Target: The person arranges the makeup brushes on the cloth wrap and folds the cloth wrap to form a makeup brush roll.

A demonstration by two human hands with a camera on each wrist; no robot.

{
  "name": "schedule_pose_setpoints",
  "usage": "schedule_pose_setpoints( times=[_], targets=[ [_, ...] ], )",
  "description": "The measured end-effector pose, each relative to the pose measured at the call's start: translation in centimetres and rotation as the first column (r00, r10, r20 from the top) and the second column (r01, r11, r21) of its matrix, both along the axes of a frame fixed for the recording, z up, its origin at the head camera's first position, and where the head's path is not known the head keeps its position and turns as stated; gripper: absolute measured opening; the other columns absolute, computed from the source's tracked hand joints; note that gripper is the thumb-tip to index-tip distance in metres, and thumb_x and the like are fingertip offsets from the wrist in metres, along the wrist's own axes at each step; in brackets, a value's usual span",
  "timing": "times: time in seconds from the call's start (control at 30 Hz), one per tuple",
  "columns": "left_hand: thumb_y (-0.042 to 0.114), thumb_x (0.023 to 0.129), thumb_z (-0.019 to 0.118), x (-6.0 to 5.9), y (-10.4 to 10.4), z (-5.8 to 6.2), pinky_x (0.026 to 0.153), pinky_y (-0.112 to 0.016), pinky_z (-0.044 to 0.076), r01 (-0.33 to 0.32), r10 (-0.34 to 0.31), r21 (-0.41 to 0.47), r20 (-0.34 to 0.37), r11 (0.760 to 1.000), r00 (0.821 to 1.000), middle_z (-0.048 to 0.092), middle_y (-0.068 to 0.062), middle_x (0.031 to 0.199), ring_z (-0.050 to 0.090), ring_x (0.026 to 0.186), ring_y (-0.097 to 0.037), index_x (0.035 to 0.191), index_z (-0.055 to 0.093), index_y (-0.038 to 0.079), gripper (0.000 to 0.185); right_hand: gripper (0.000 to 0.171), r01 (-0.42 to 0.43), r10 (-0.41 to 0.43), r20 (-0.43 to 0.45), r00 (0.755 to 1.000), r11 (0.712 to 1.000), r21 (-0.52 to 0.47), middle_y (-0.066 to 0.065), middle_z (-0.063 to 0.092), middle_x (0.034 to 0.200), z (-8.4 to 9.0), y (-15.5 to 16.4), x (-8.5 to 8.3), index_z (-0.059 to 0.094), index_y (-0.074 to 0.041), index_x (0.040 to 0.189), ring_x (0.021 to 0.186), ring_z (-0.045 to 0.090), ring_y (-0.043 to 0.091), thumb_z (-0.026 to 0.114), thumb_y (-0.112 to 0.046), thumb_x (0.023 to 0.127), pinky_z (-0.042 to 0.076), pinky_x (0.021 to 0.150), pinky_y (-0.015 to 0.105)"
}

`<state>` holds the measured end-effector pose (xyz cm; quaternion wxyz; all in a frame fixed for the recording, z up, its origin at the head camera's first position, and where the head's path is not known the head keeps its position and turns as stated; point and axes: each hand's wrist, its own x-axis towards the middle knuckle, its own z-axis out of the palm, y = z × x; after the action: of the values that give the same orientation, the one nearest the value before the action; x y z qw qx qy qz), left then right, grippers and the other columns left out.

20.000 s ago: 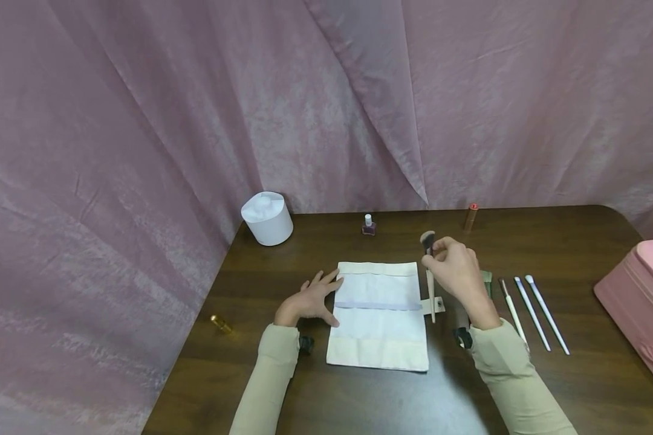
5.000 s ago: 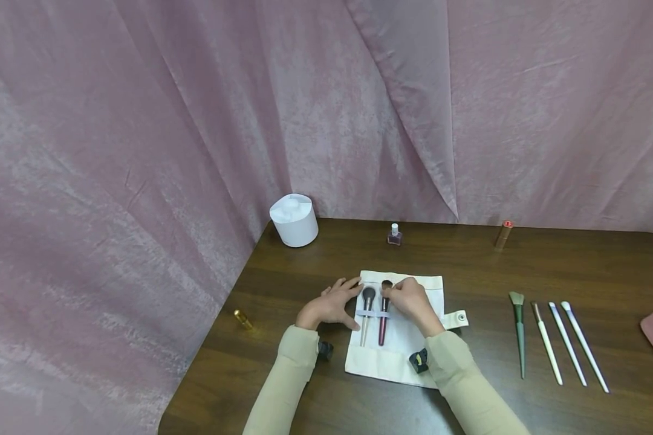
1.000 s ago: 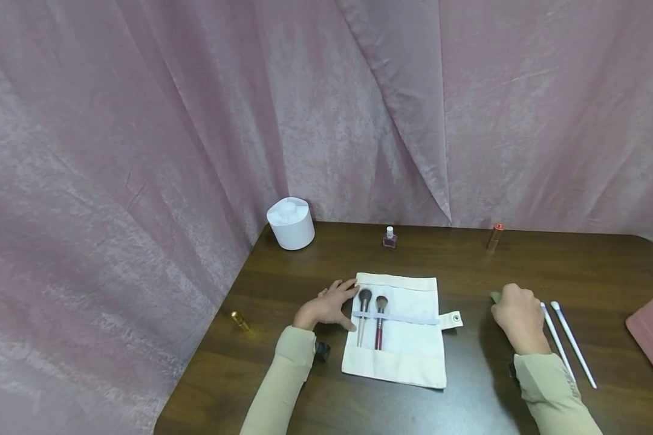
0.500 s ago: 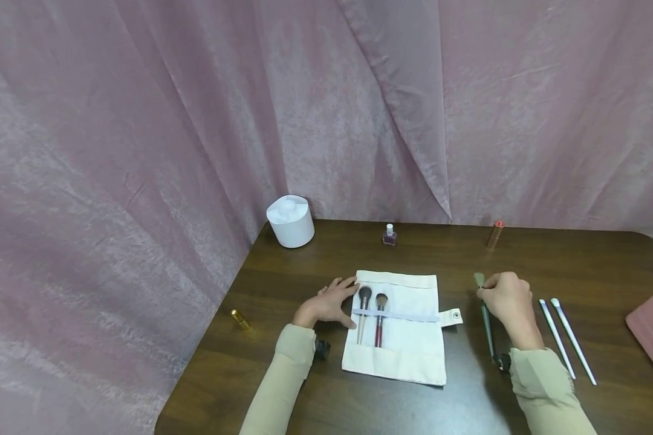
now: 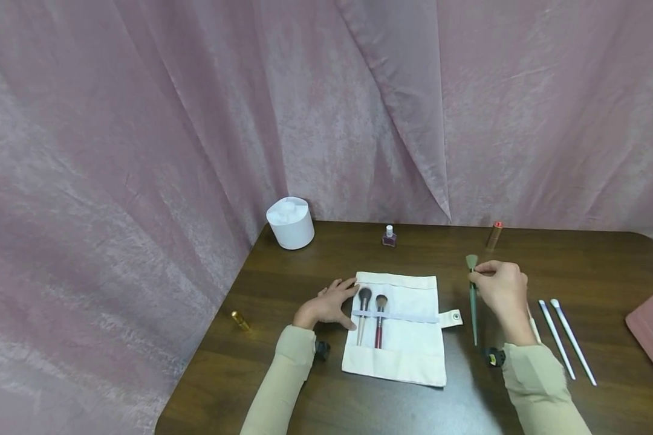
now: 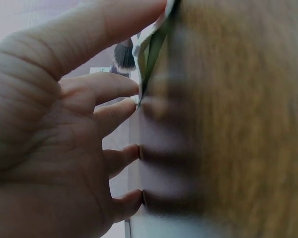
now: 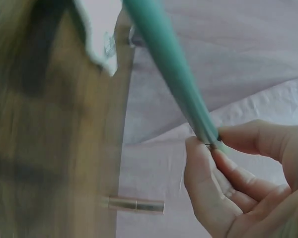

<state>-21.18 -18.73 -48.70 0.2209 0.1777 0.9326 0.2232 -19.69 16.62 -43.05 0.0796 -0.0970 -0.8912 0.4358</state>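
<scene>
Right hand (image 5: 502, 289) pinched slim green brush (image 5: 473, 302) near ferrule, lifted right of cream canvas roll (image 5: 408, 344). Left hand (image 5: 326, 304), fingers flat, pressed roll's left edge; bare wood table (image 5: 402, 405) between.

The brush roll (image 5: 394, 329) lies open near the table's (image 5: 577, 254) front edge, two brushes (image 5: 371, 317) side by side in its left part. The left hand (image 5: 326, 305) rests on the roll's left edge. Right of the roll, the right hand (image 5: 503, 293) pinches a brush (image 5: 473, 302) above the table; further right lie two thin brushes (image 5: 563, 338). Along the back edge stand a round container (image 5: 290, 222) at the left corner, a small bottle (image 5: 389, 235) and a tube (image 5: 494, 235).
</scene>
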Motion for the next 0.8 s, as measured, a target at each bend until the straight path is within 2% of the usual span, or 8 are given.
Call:
schedule_pose_setpoints(
  times=[0.1,0.23,0.33,0.43,0.57,0.7,0.8],
  targets=[
    [0.026,0.08,0.088,0.0,0.0,0.0,0.118,-0.062,0.013,-0.001,0.001,-0.002,0.004,1.0,1.0,0.017,-0.003,0.168,0.007,0.154,-0.034,0.159,0.035,0.013,0.096,0.024,0.022,-0.023,-0.017,1.0,0.998,-0.061,0.02,0.074,0.089,0.3,-0.5,0.0,0.073,0.007,0.105,0.056,0.068,0.014,0.069,-0.011,0.091,0.048,0.051,0.025],
    [0.026,0.08,0.088,0.1,0.0,-0.1,0.118,-0.061,0.013,0.0,0.0,-0.003,0.007,1.0,1.0,0.016,-0.002,0.168,0.007,0.154,-0.034,0.159,0.034,0.013,0.096,0.025,0.051,-0.056,-0.03,0.998,0.986,-0.156,0.02,0.074,0.093,0.6,-1.2,-0.2,0.072,0.006,0.109,0.053,0.065,0.005,0.068,-0.011,0.092,0.05,0.051,0.021],
    [0.026,0.08,0.088,0.2,0.0,-0.1,0.118,-0.061,0.013,-0.003,0.003,0.002,0.004,1.0,1.0,0.017,-0.002,0.168,0.007,0.154,-0.033,0.159,0.035,0.013,0.096,0.025,0.07,-0.085,-0.051,0.995,0.968,-0.242,0.014,0.074,0.09,0.6,-1.8,-0.4,0.071,0.007,0.111,0.054,0.063,0.001,0.068,-0.008,0.091,0.052,0.053,0.02],
    [0.026,0.079,0.088,0.2,0.0,-0.2,0.118,-0.061,0.013,-0.006,0.006,0.003,0.001,1.0,1.0,0.017,-0.002,0.168,0.007,0.154,-0.034,0.159,0.035,0.013,0.097,0.025,0.079,-0.114,-0.08,0.99,0.933,-0.351,0.003,0.07,0.082,0.6,-2.4,-0.7,0.069,0.009,0.11,0.056,0.063,-0.001,0.068,-0.004,0.089,0.054,0.055,0.018],
    [0.027,0.079,0.089,0.1,-0.1,-0.3,0.118,-0.061,0.015,-0.005,0.005,0.004,-0.003,1.0,1.0,0.017,-0.002,0.168,0.007,0.154,-0.034,0.159,0.035,0.013,0.097,0.024,0.064,-0.142,-0.123,0.982,0.867,-0.494,-0.008,0.066,0.076,0.5,-3.4,-1.2,0.067,0.012,0.108,0.06,0.063,-0.002,0.067,0.004,0.086,0.054,0.057,0.017],
    [0.027,0.079,0.089,0.0,-0.1,-0.4,0.117,-0.063,0.016,0.001,-0.001,0.001,-0.01,1.0,1.0,0.016,-0.001,0.168,0.008,0.154,-0.034,0.159,0.035,0.013,0.097,0.024,0.04,-0.153,-0.147,0.977,0.812,-0.582,-0.007,0.065,0.079,0.5,-4.6,-1.8,0.064,0.013,0.108,0.063,0.063,-0.001,0.066,0.01,0.085,0.055,0.06,0.018],
    [0.028,0.079,0.089,-0.2,-0.2,-0.4,0.117,-0.063,0.017,0.005,-0.005,-0.008,-0.019,1.0,1.0,0.016,0.0,0.168,0.008,0.154,-0.033,0.159,0.036,0.013,0.097,0.025,0.031,-0.155,-0.151,0.976,0.79,-0.613,-0.003,0.063,0.082,0.5,-5.6,-2.2,0.062,0.013,0.11,0.065,0.062,-0.001,0.066,0.011,0.085,0.056,0.062,0.019]
  ],
)
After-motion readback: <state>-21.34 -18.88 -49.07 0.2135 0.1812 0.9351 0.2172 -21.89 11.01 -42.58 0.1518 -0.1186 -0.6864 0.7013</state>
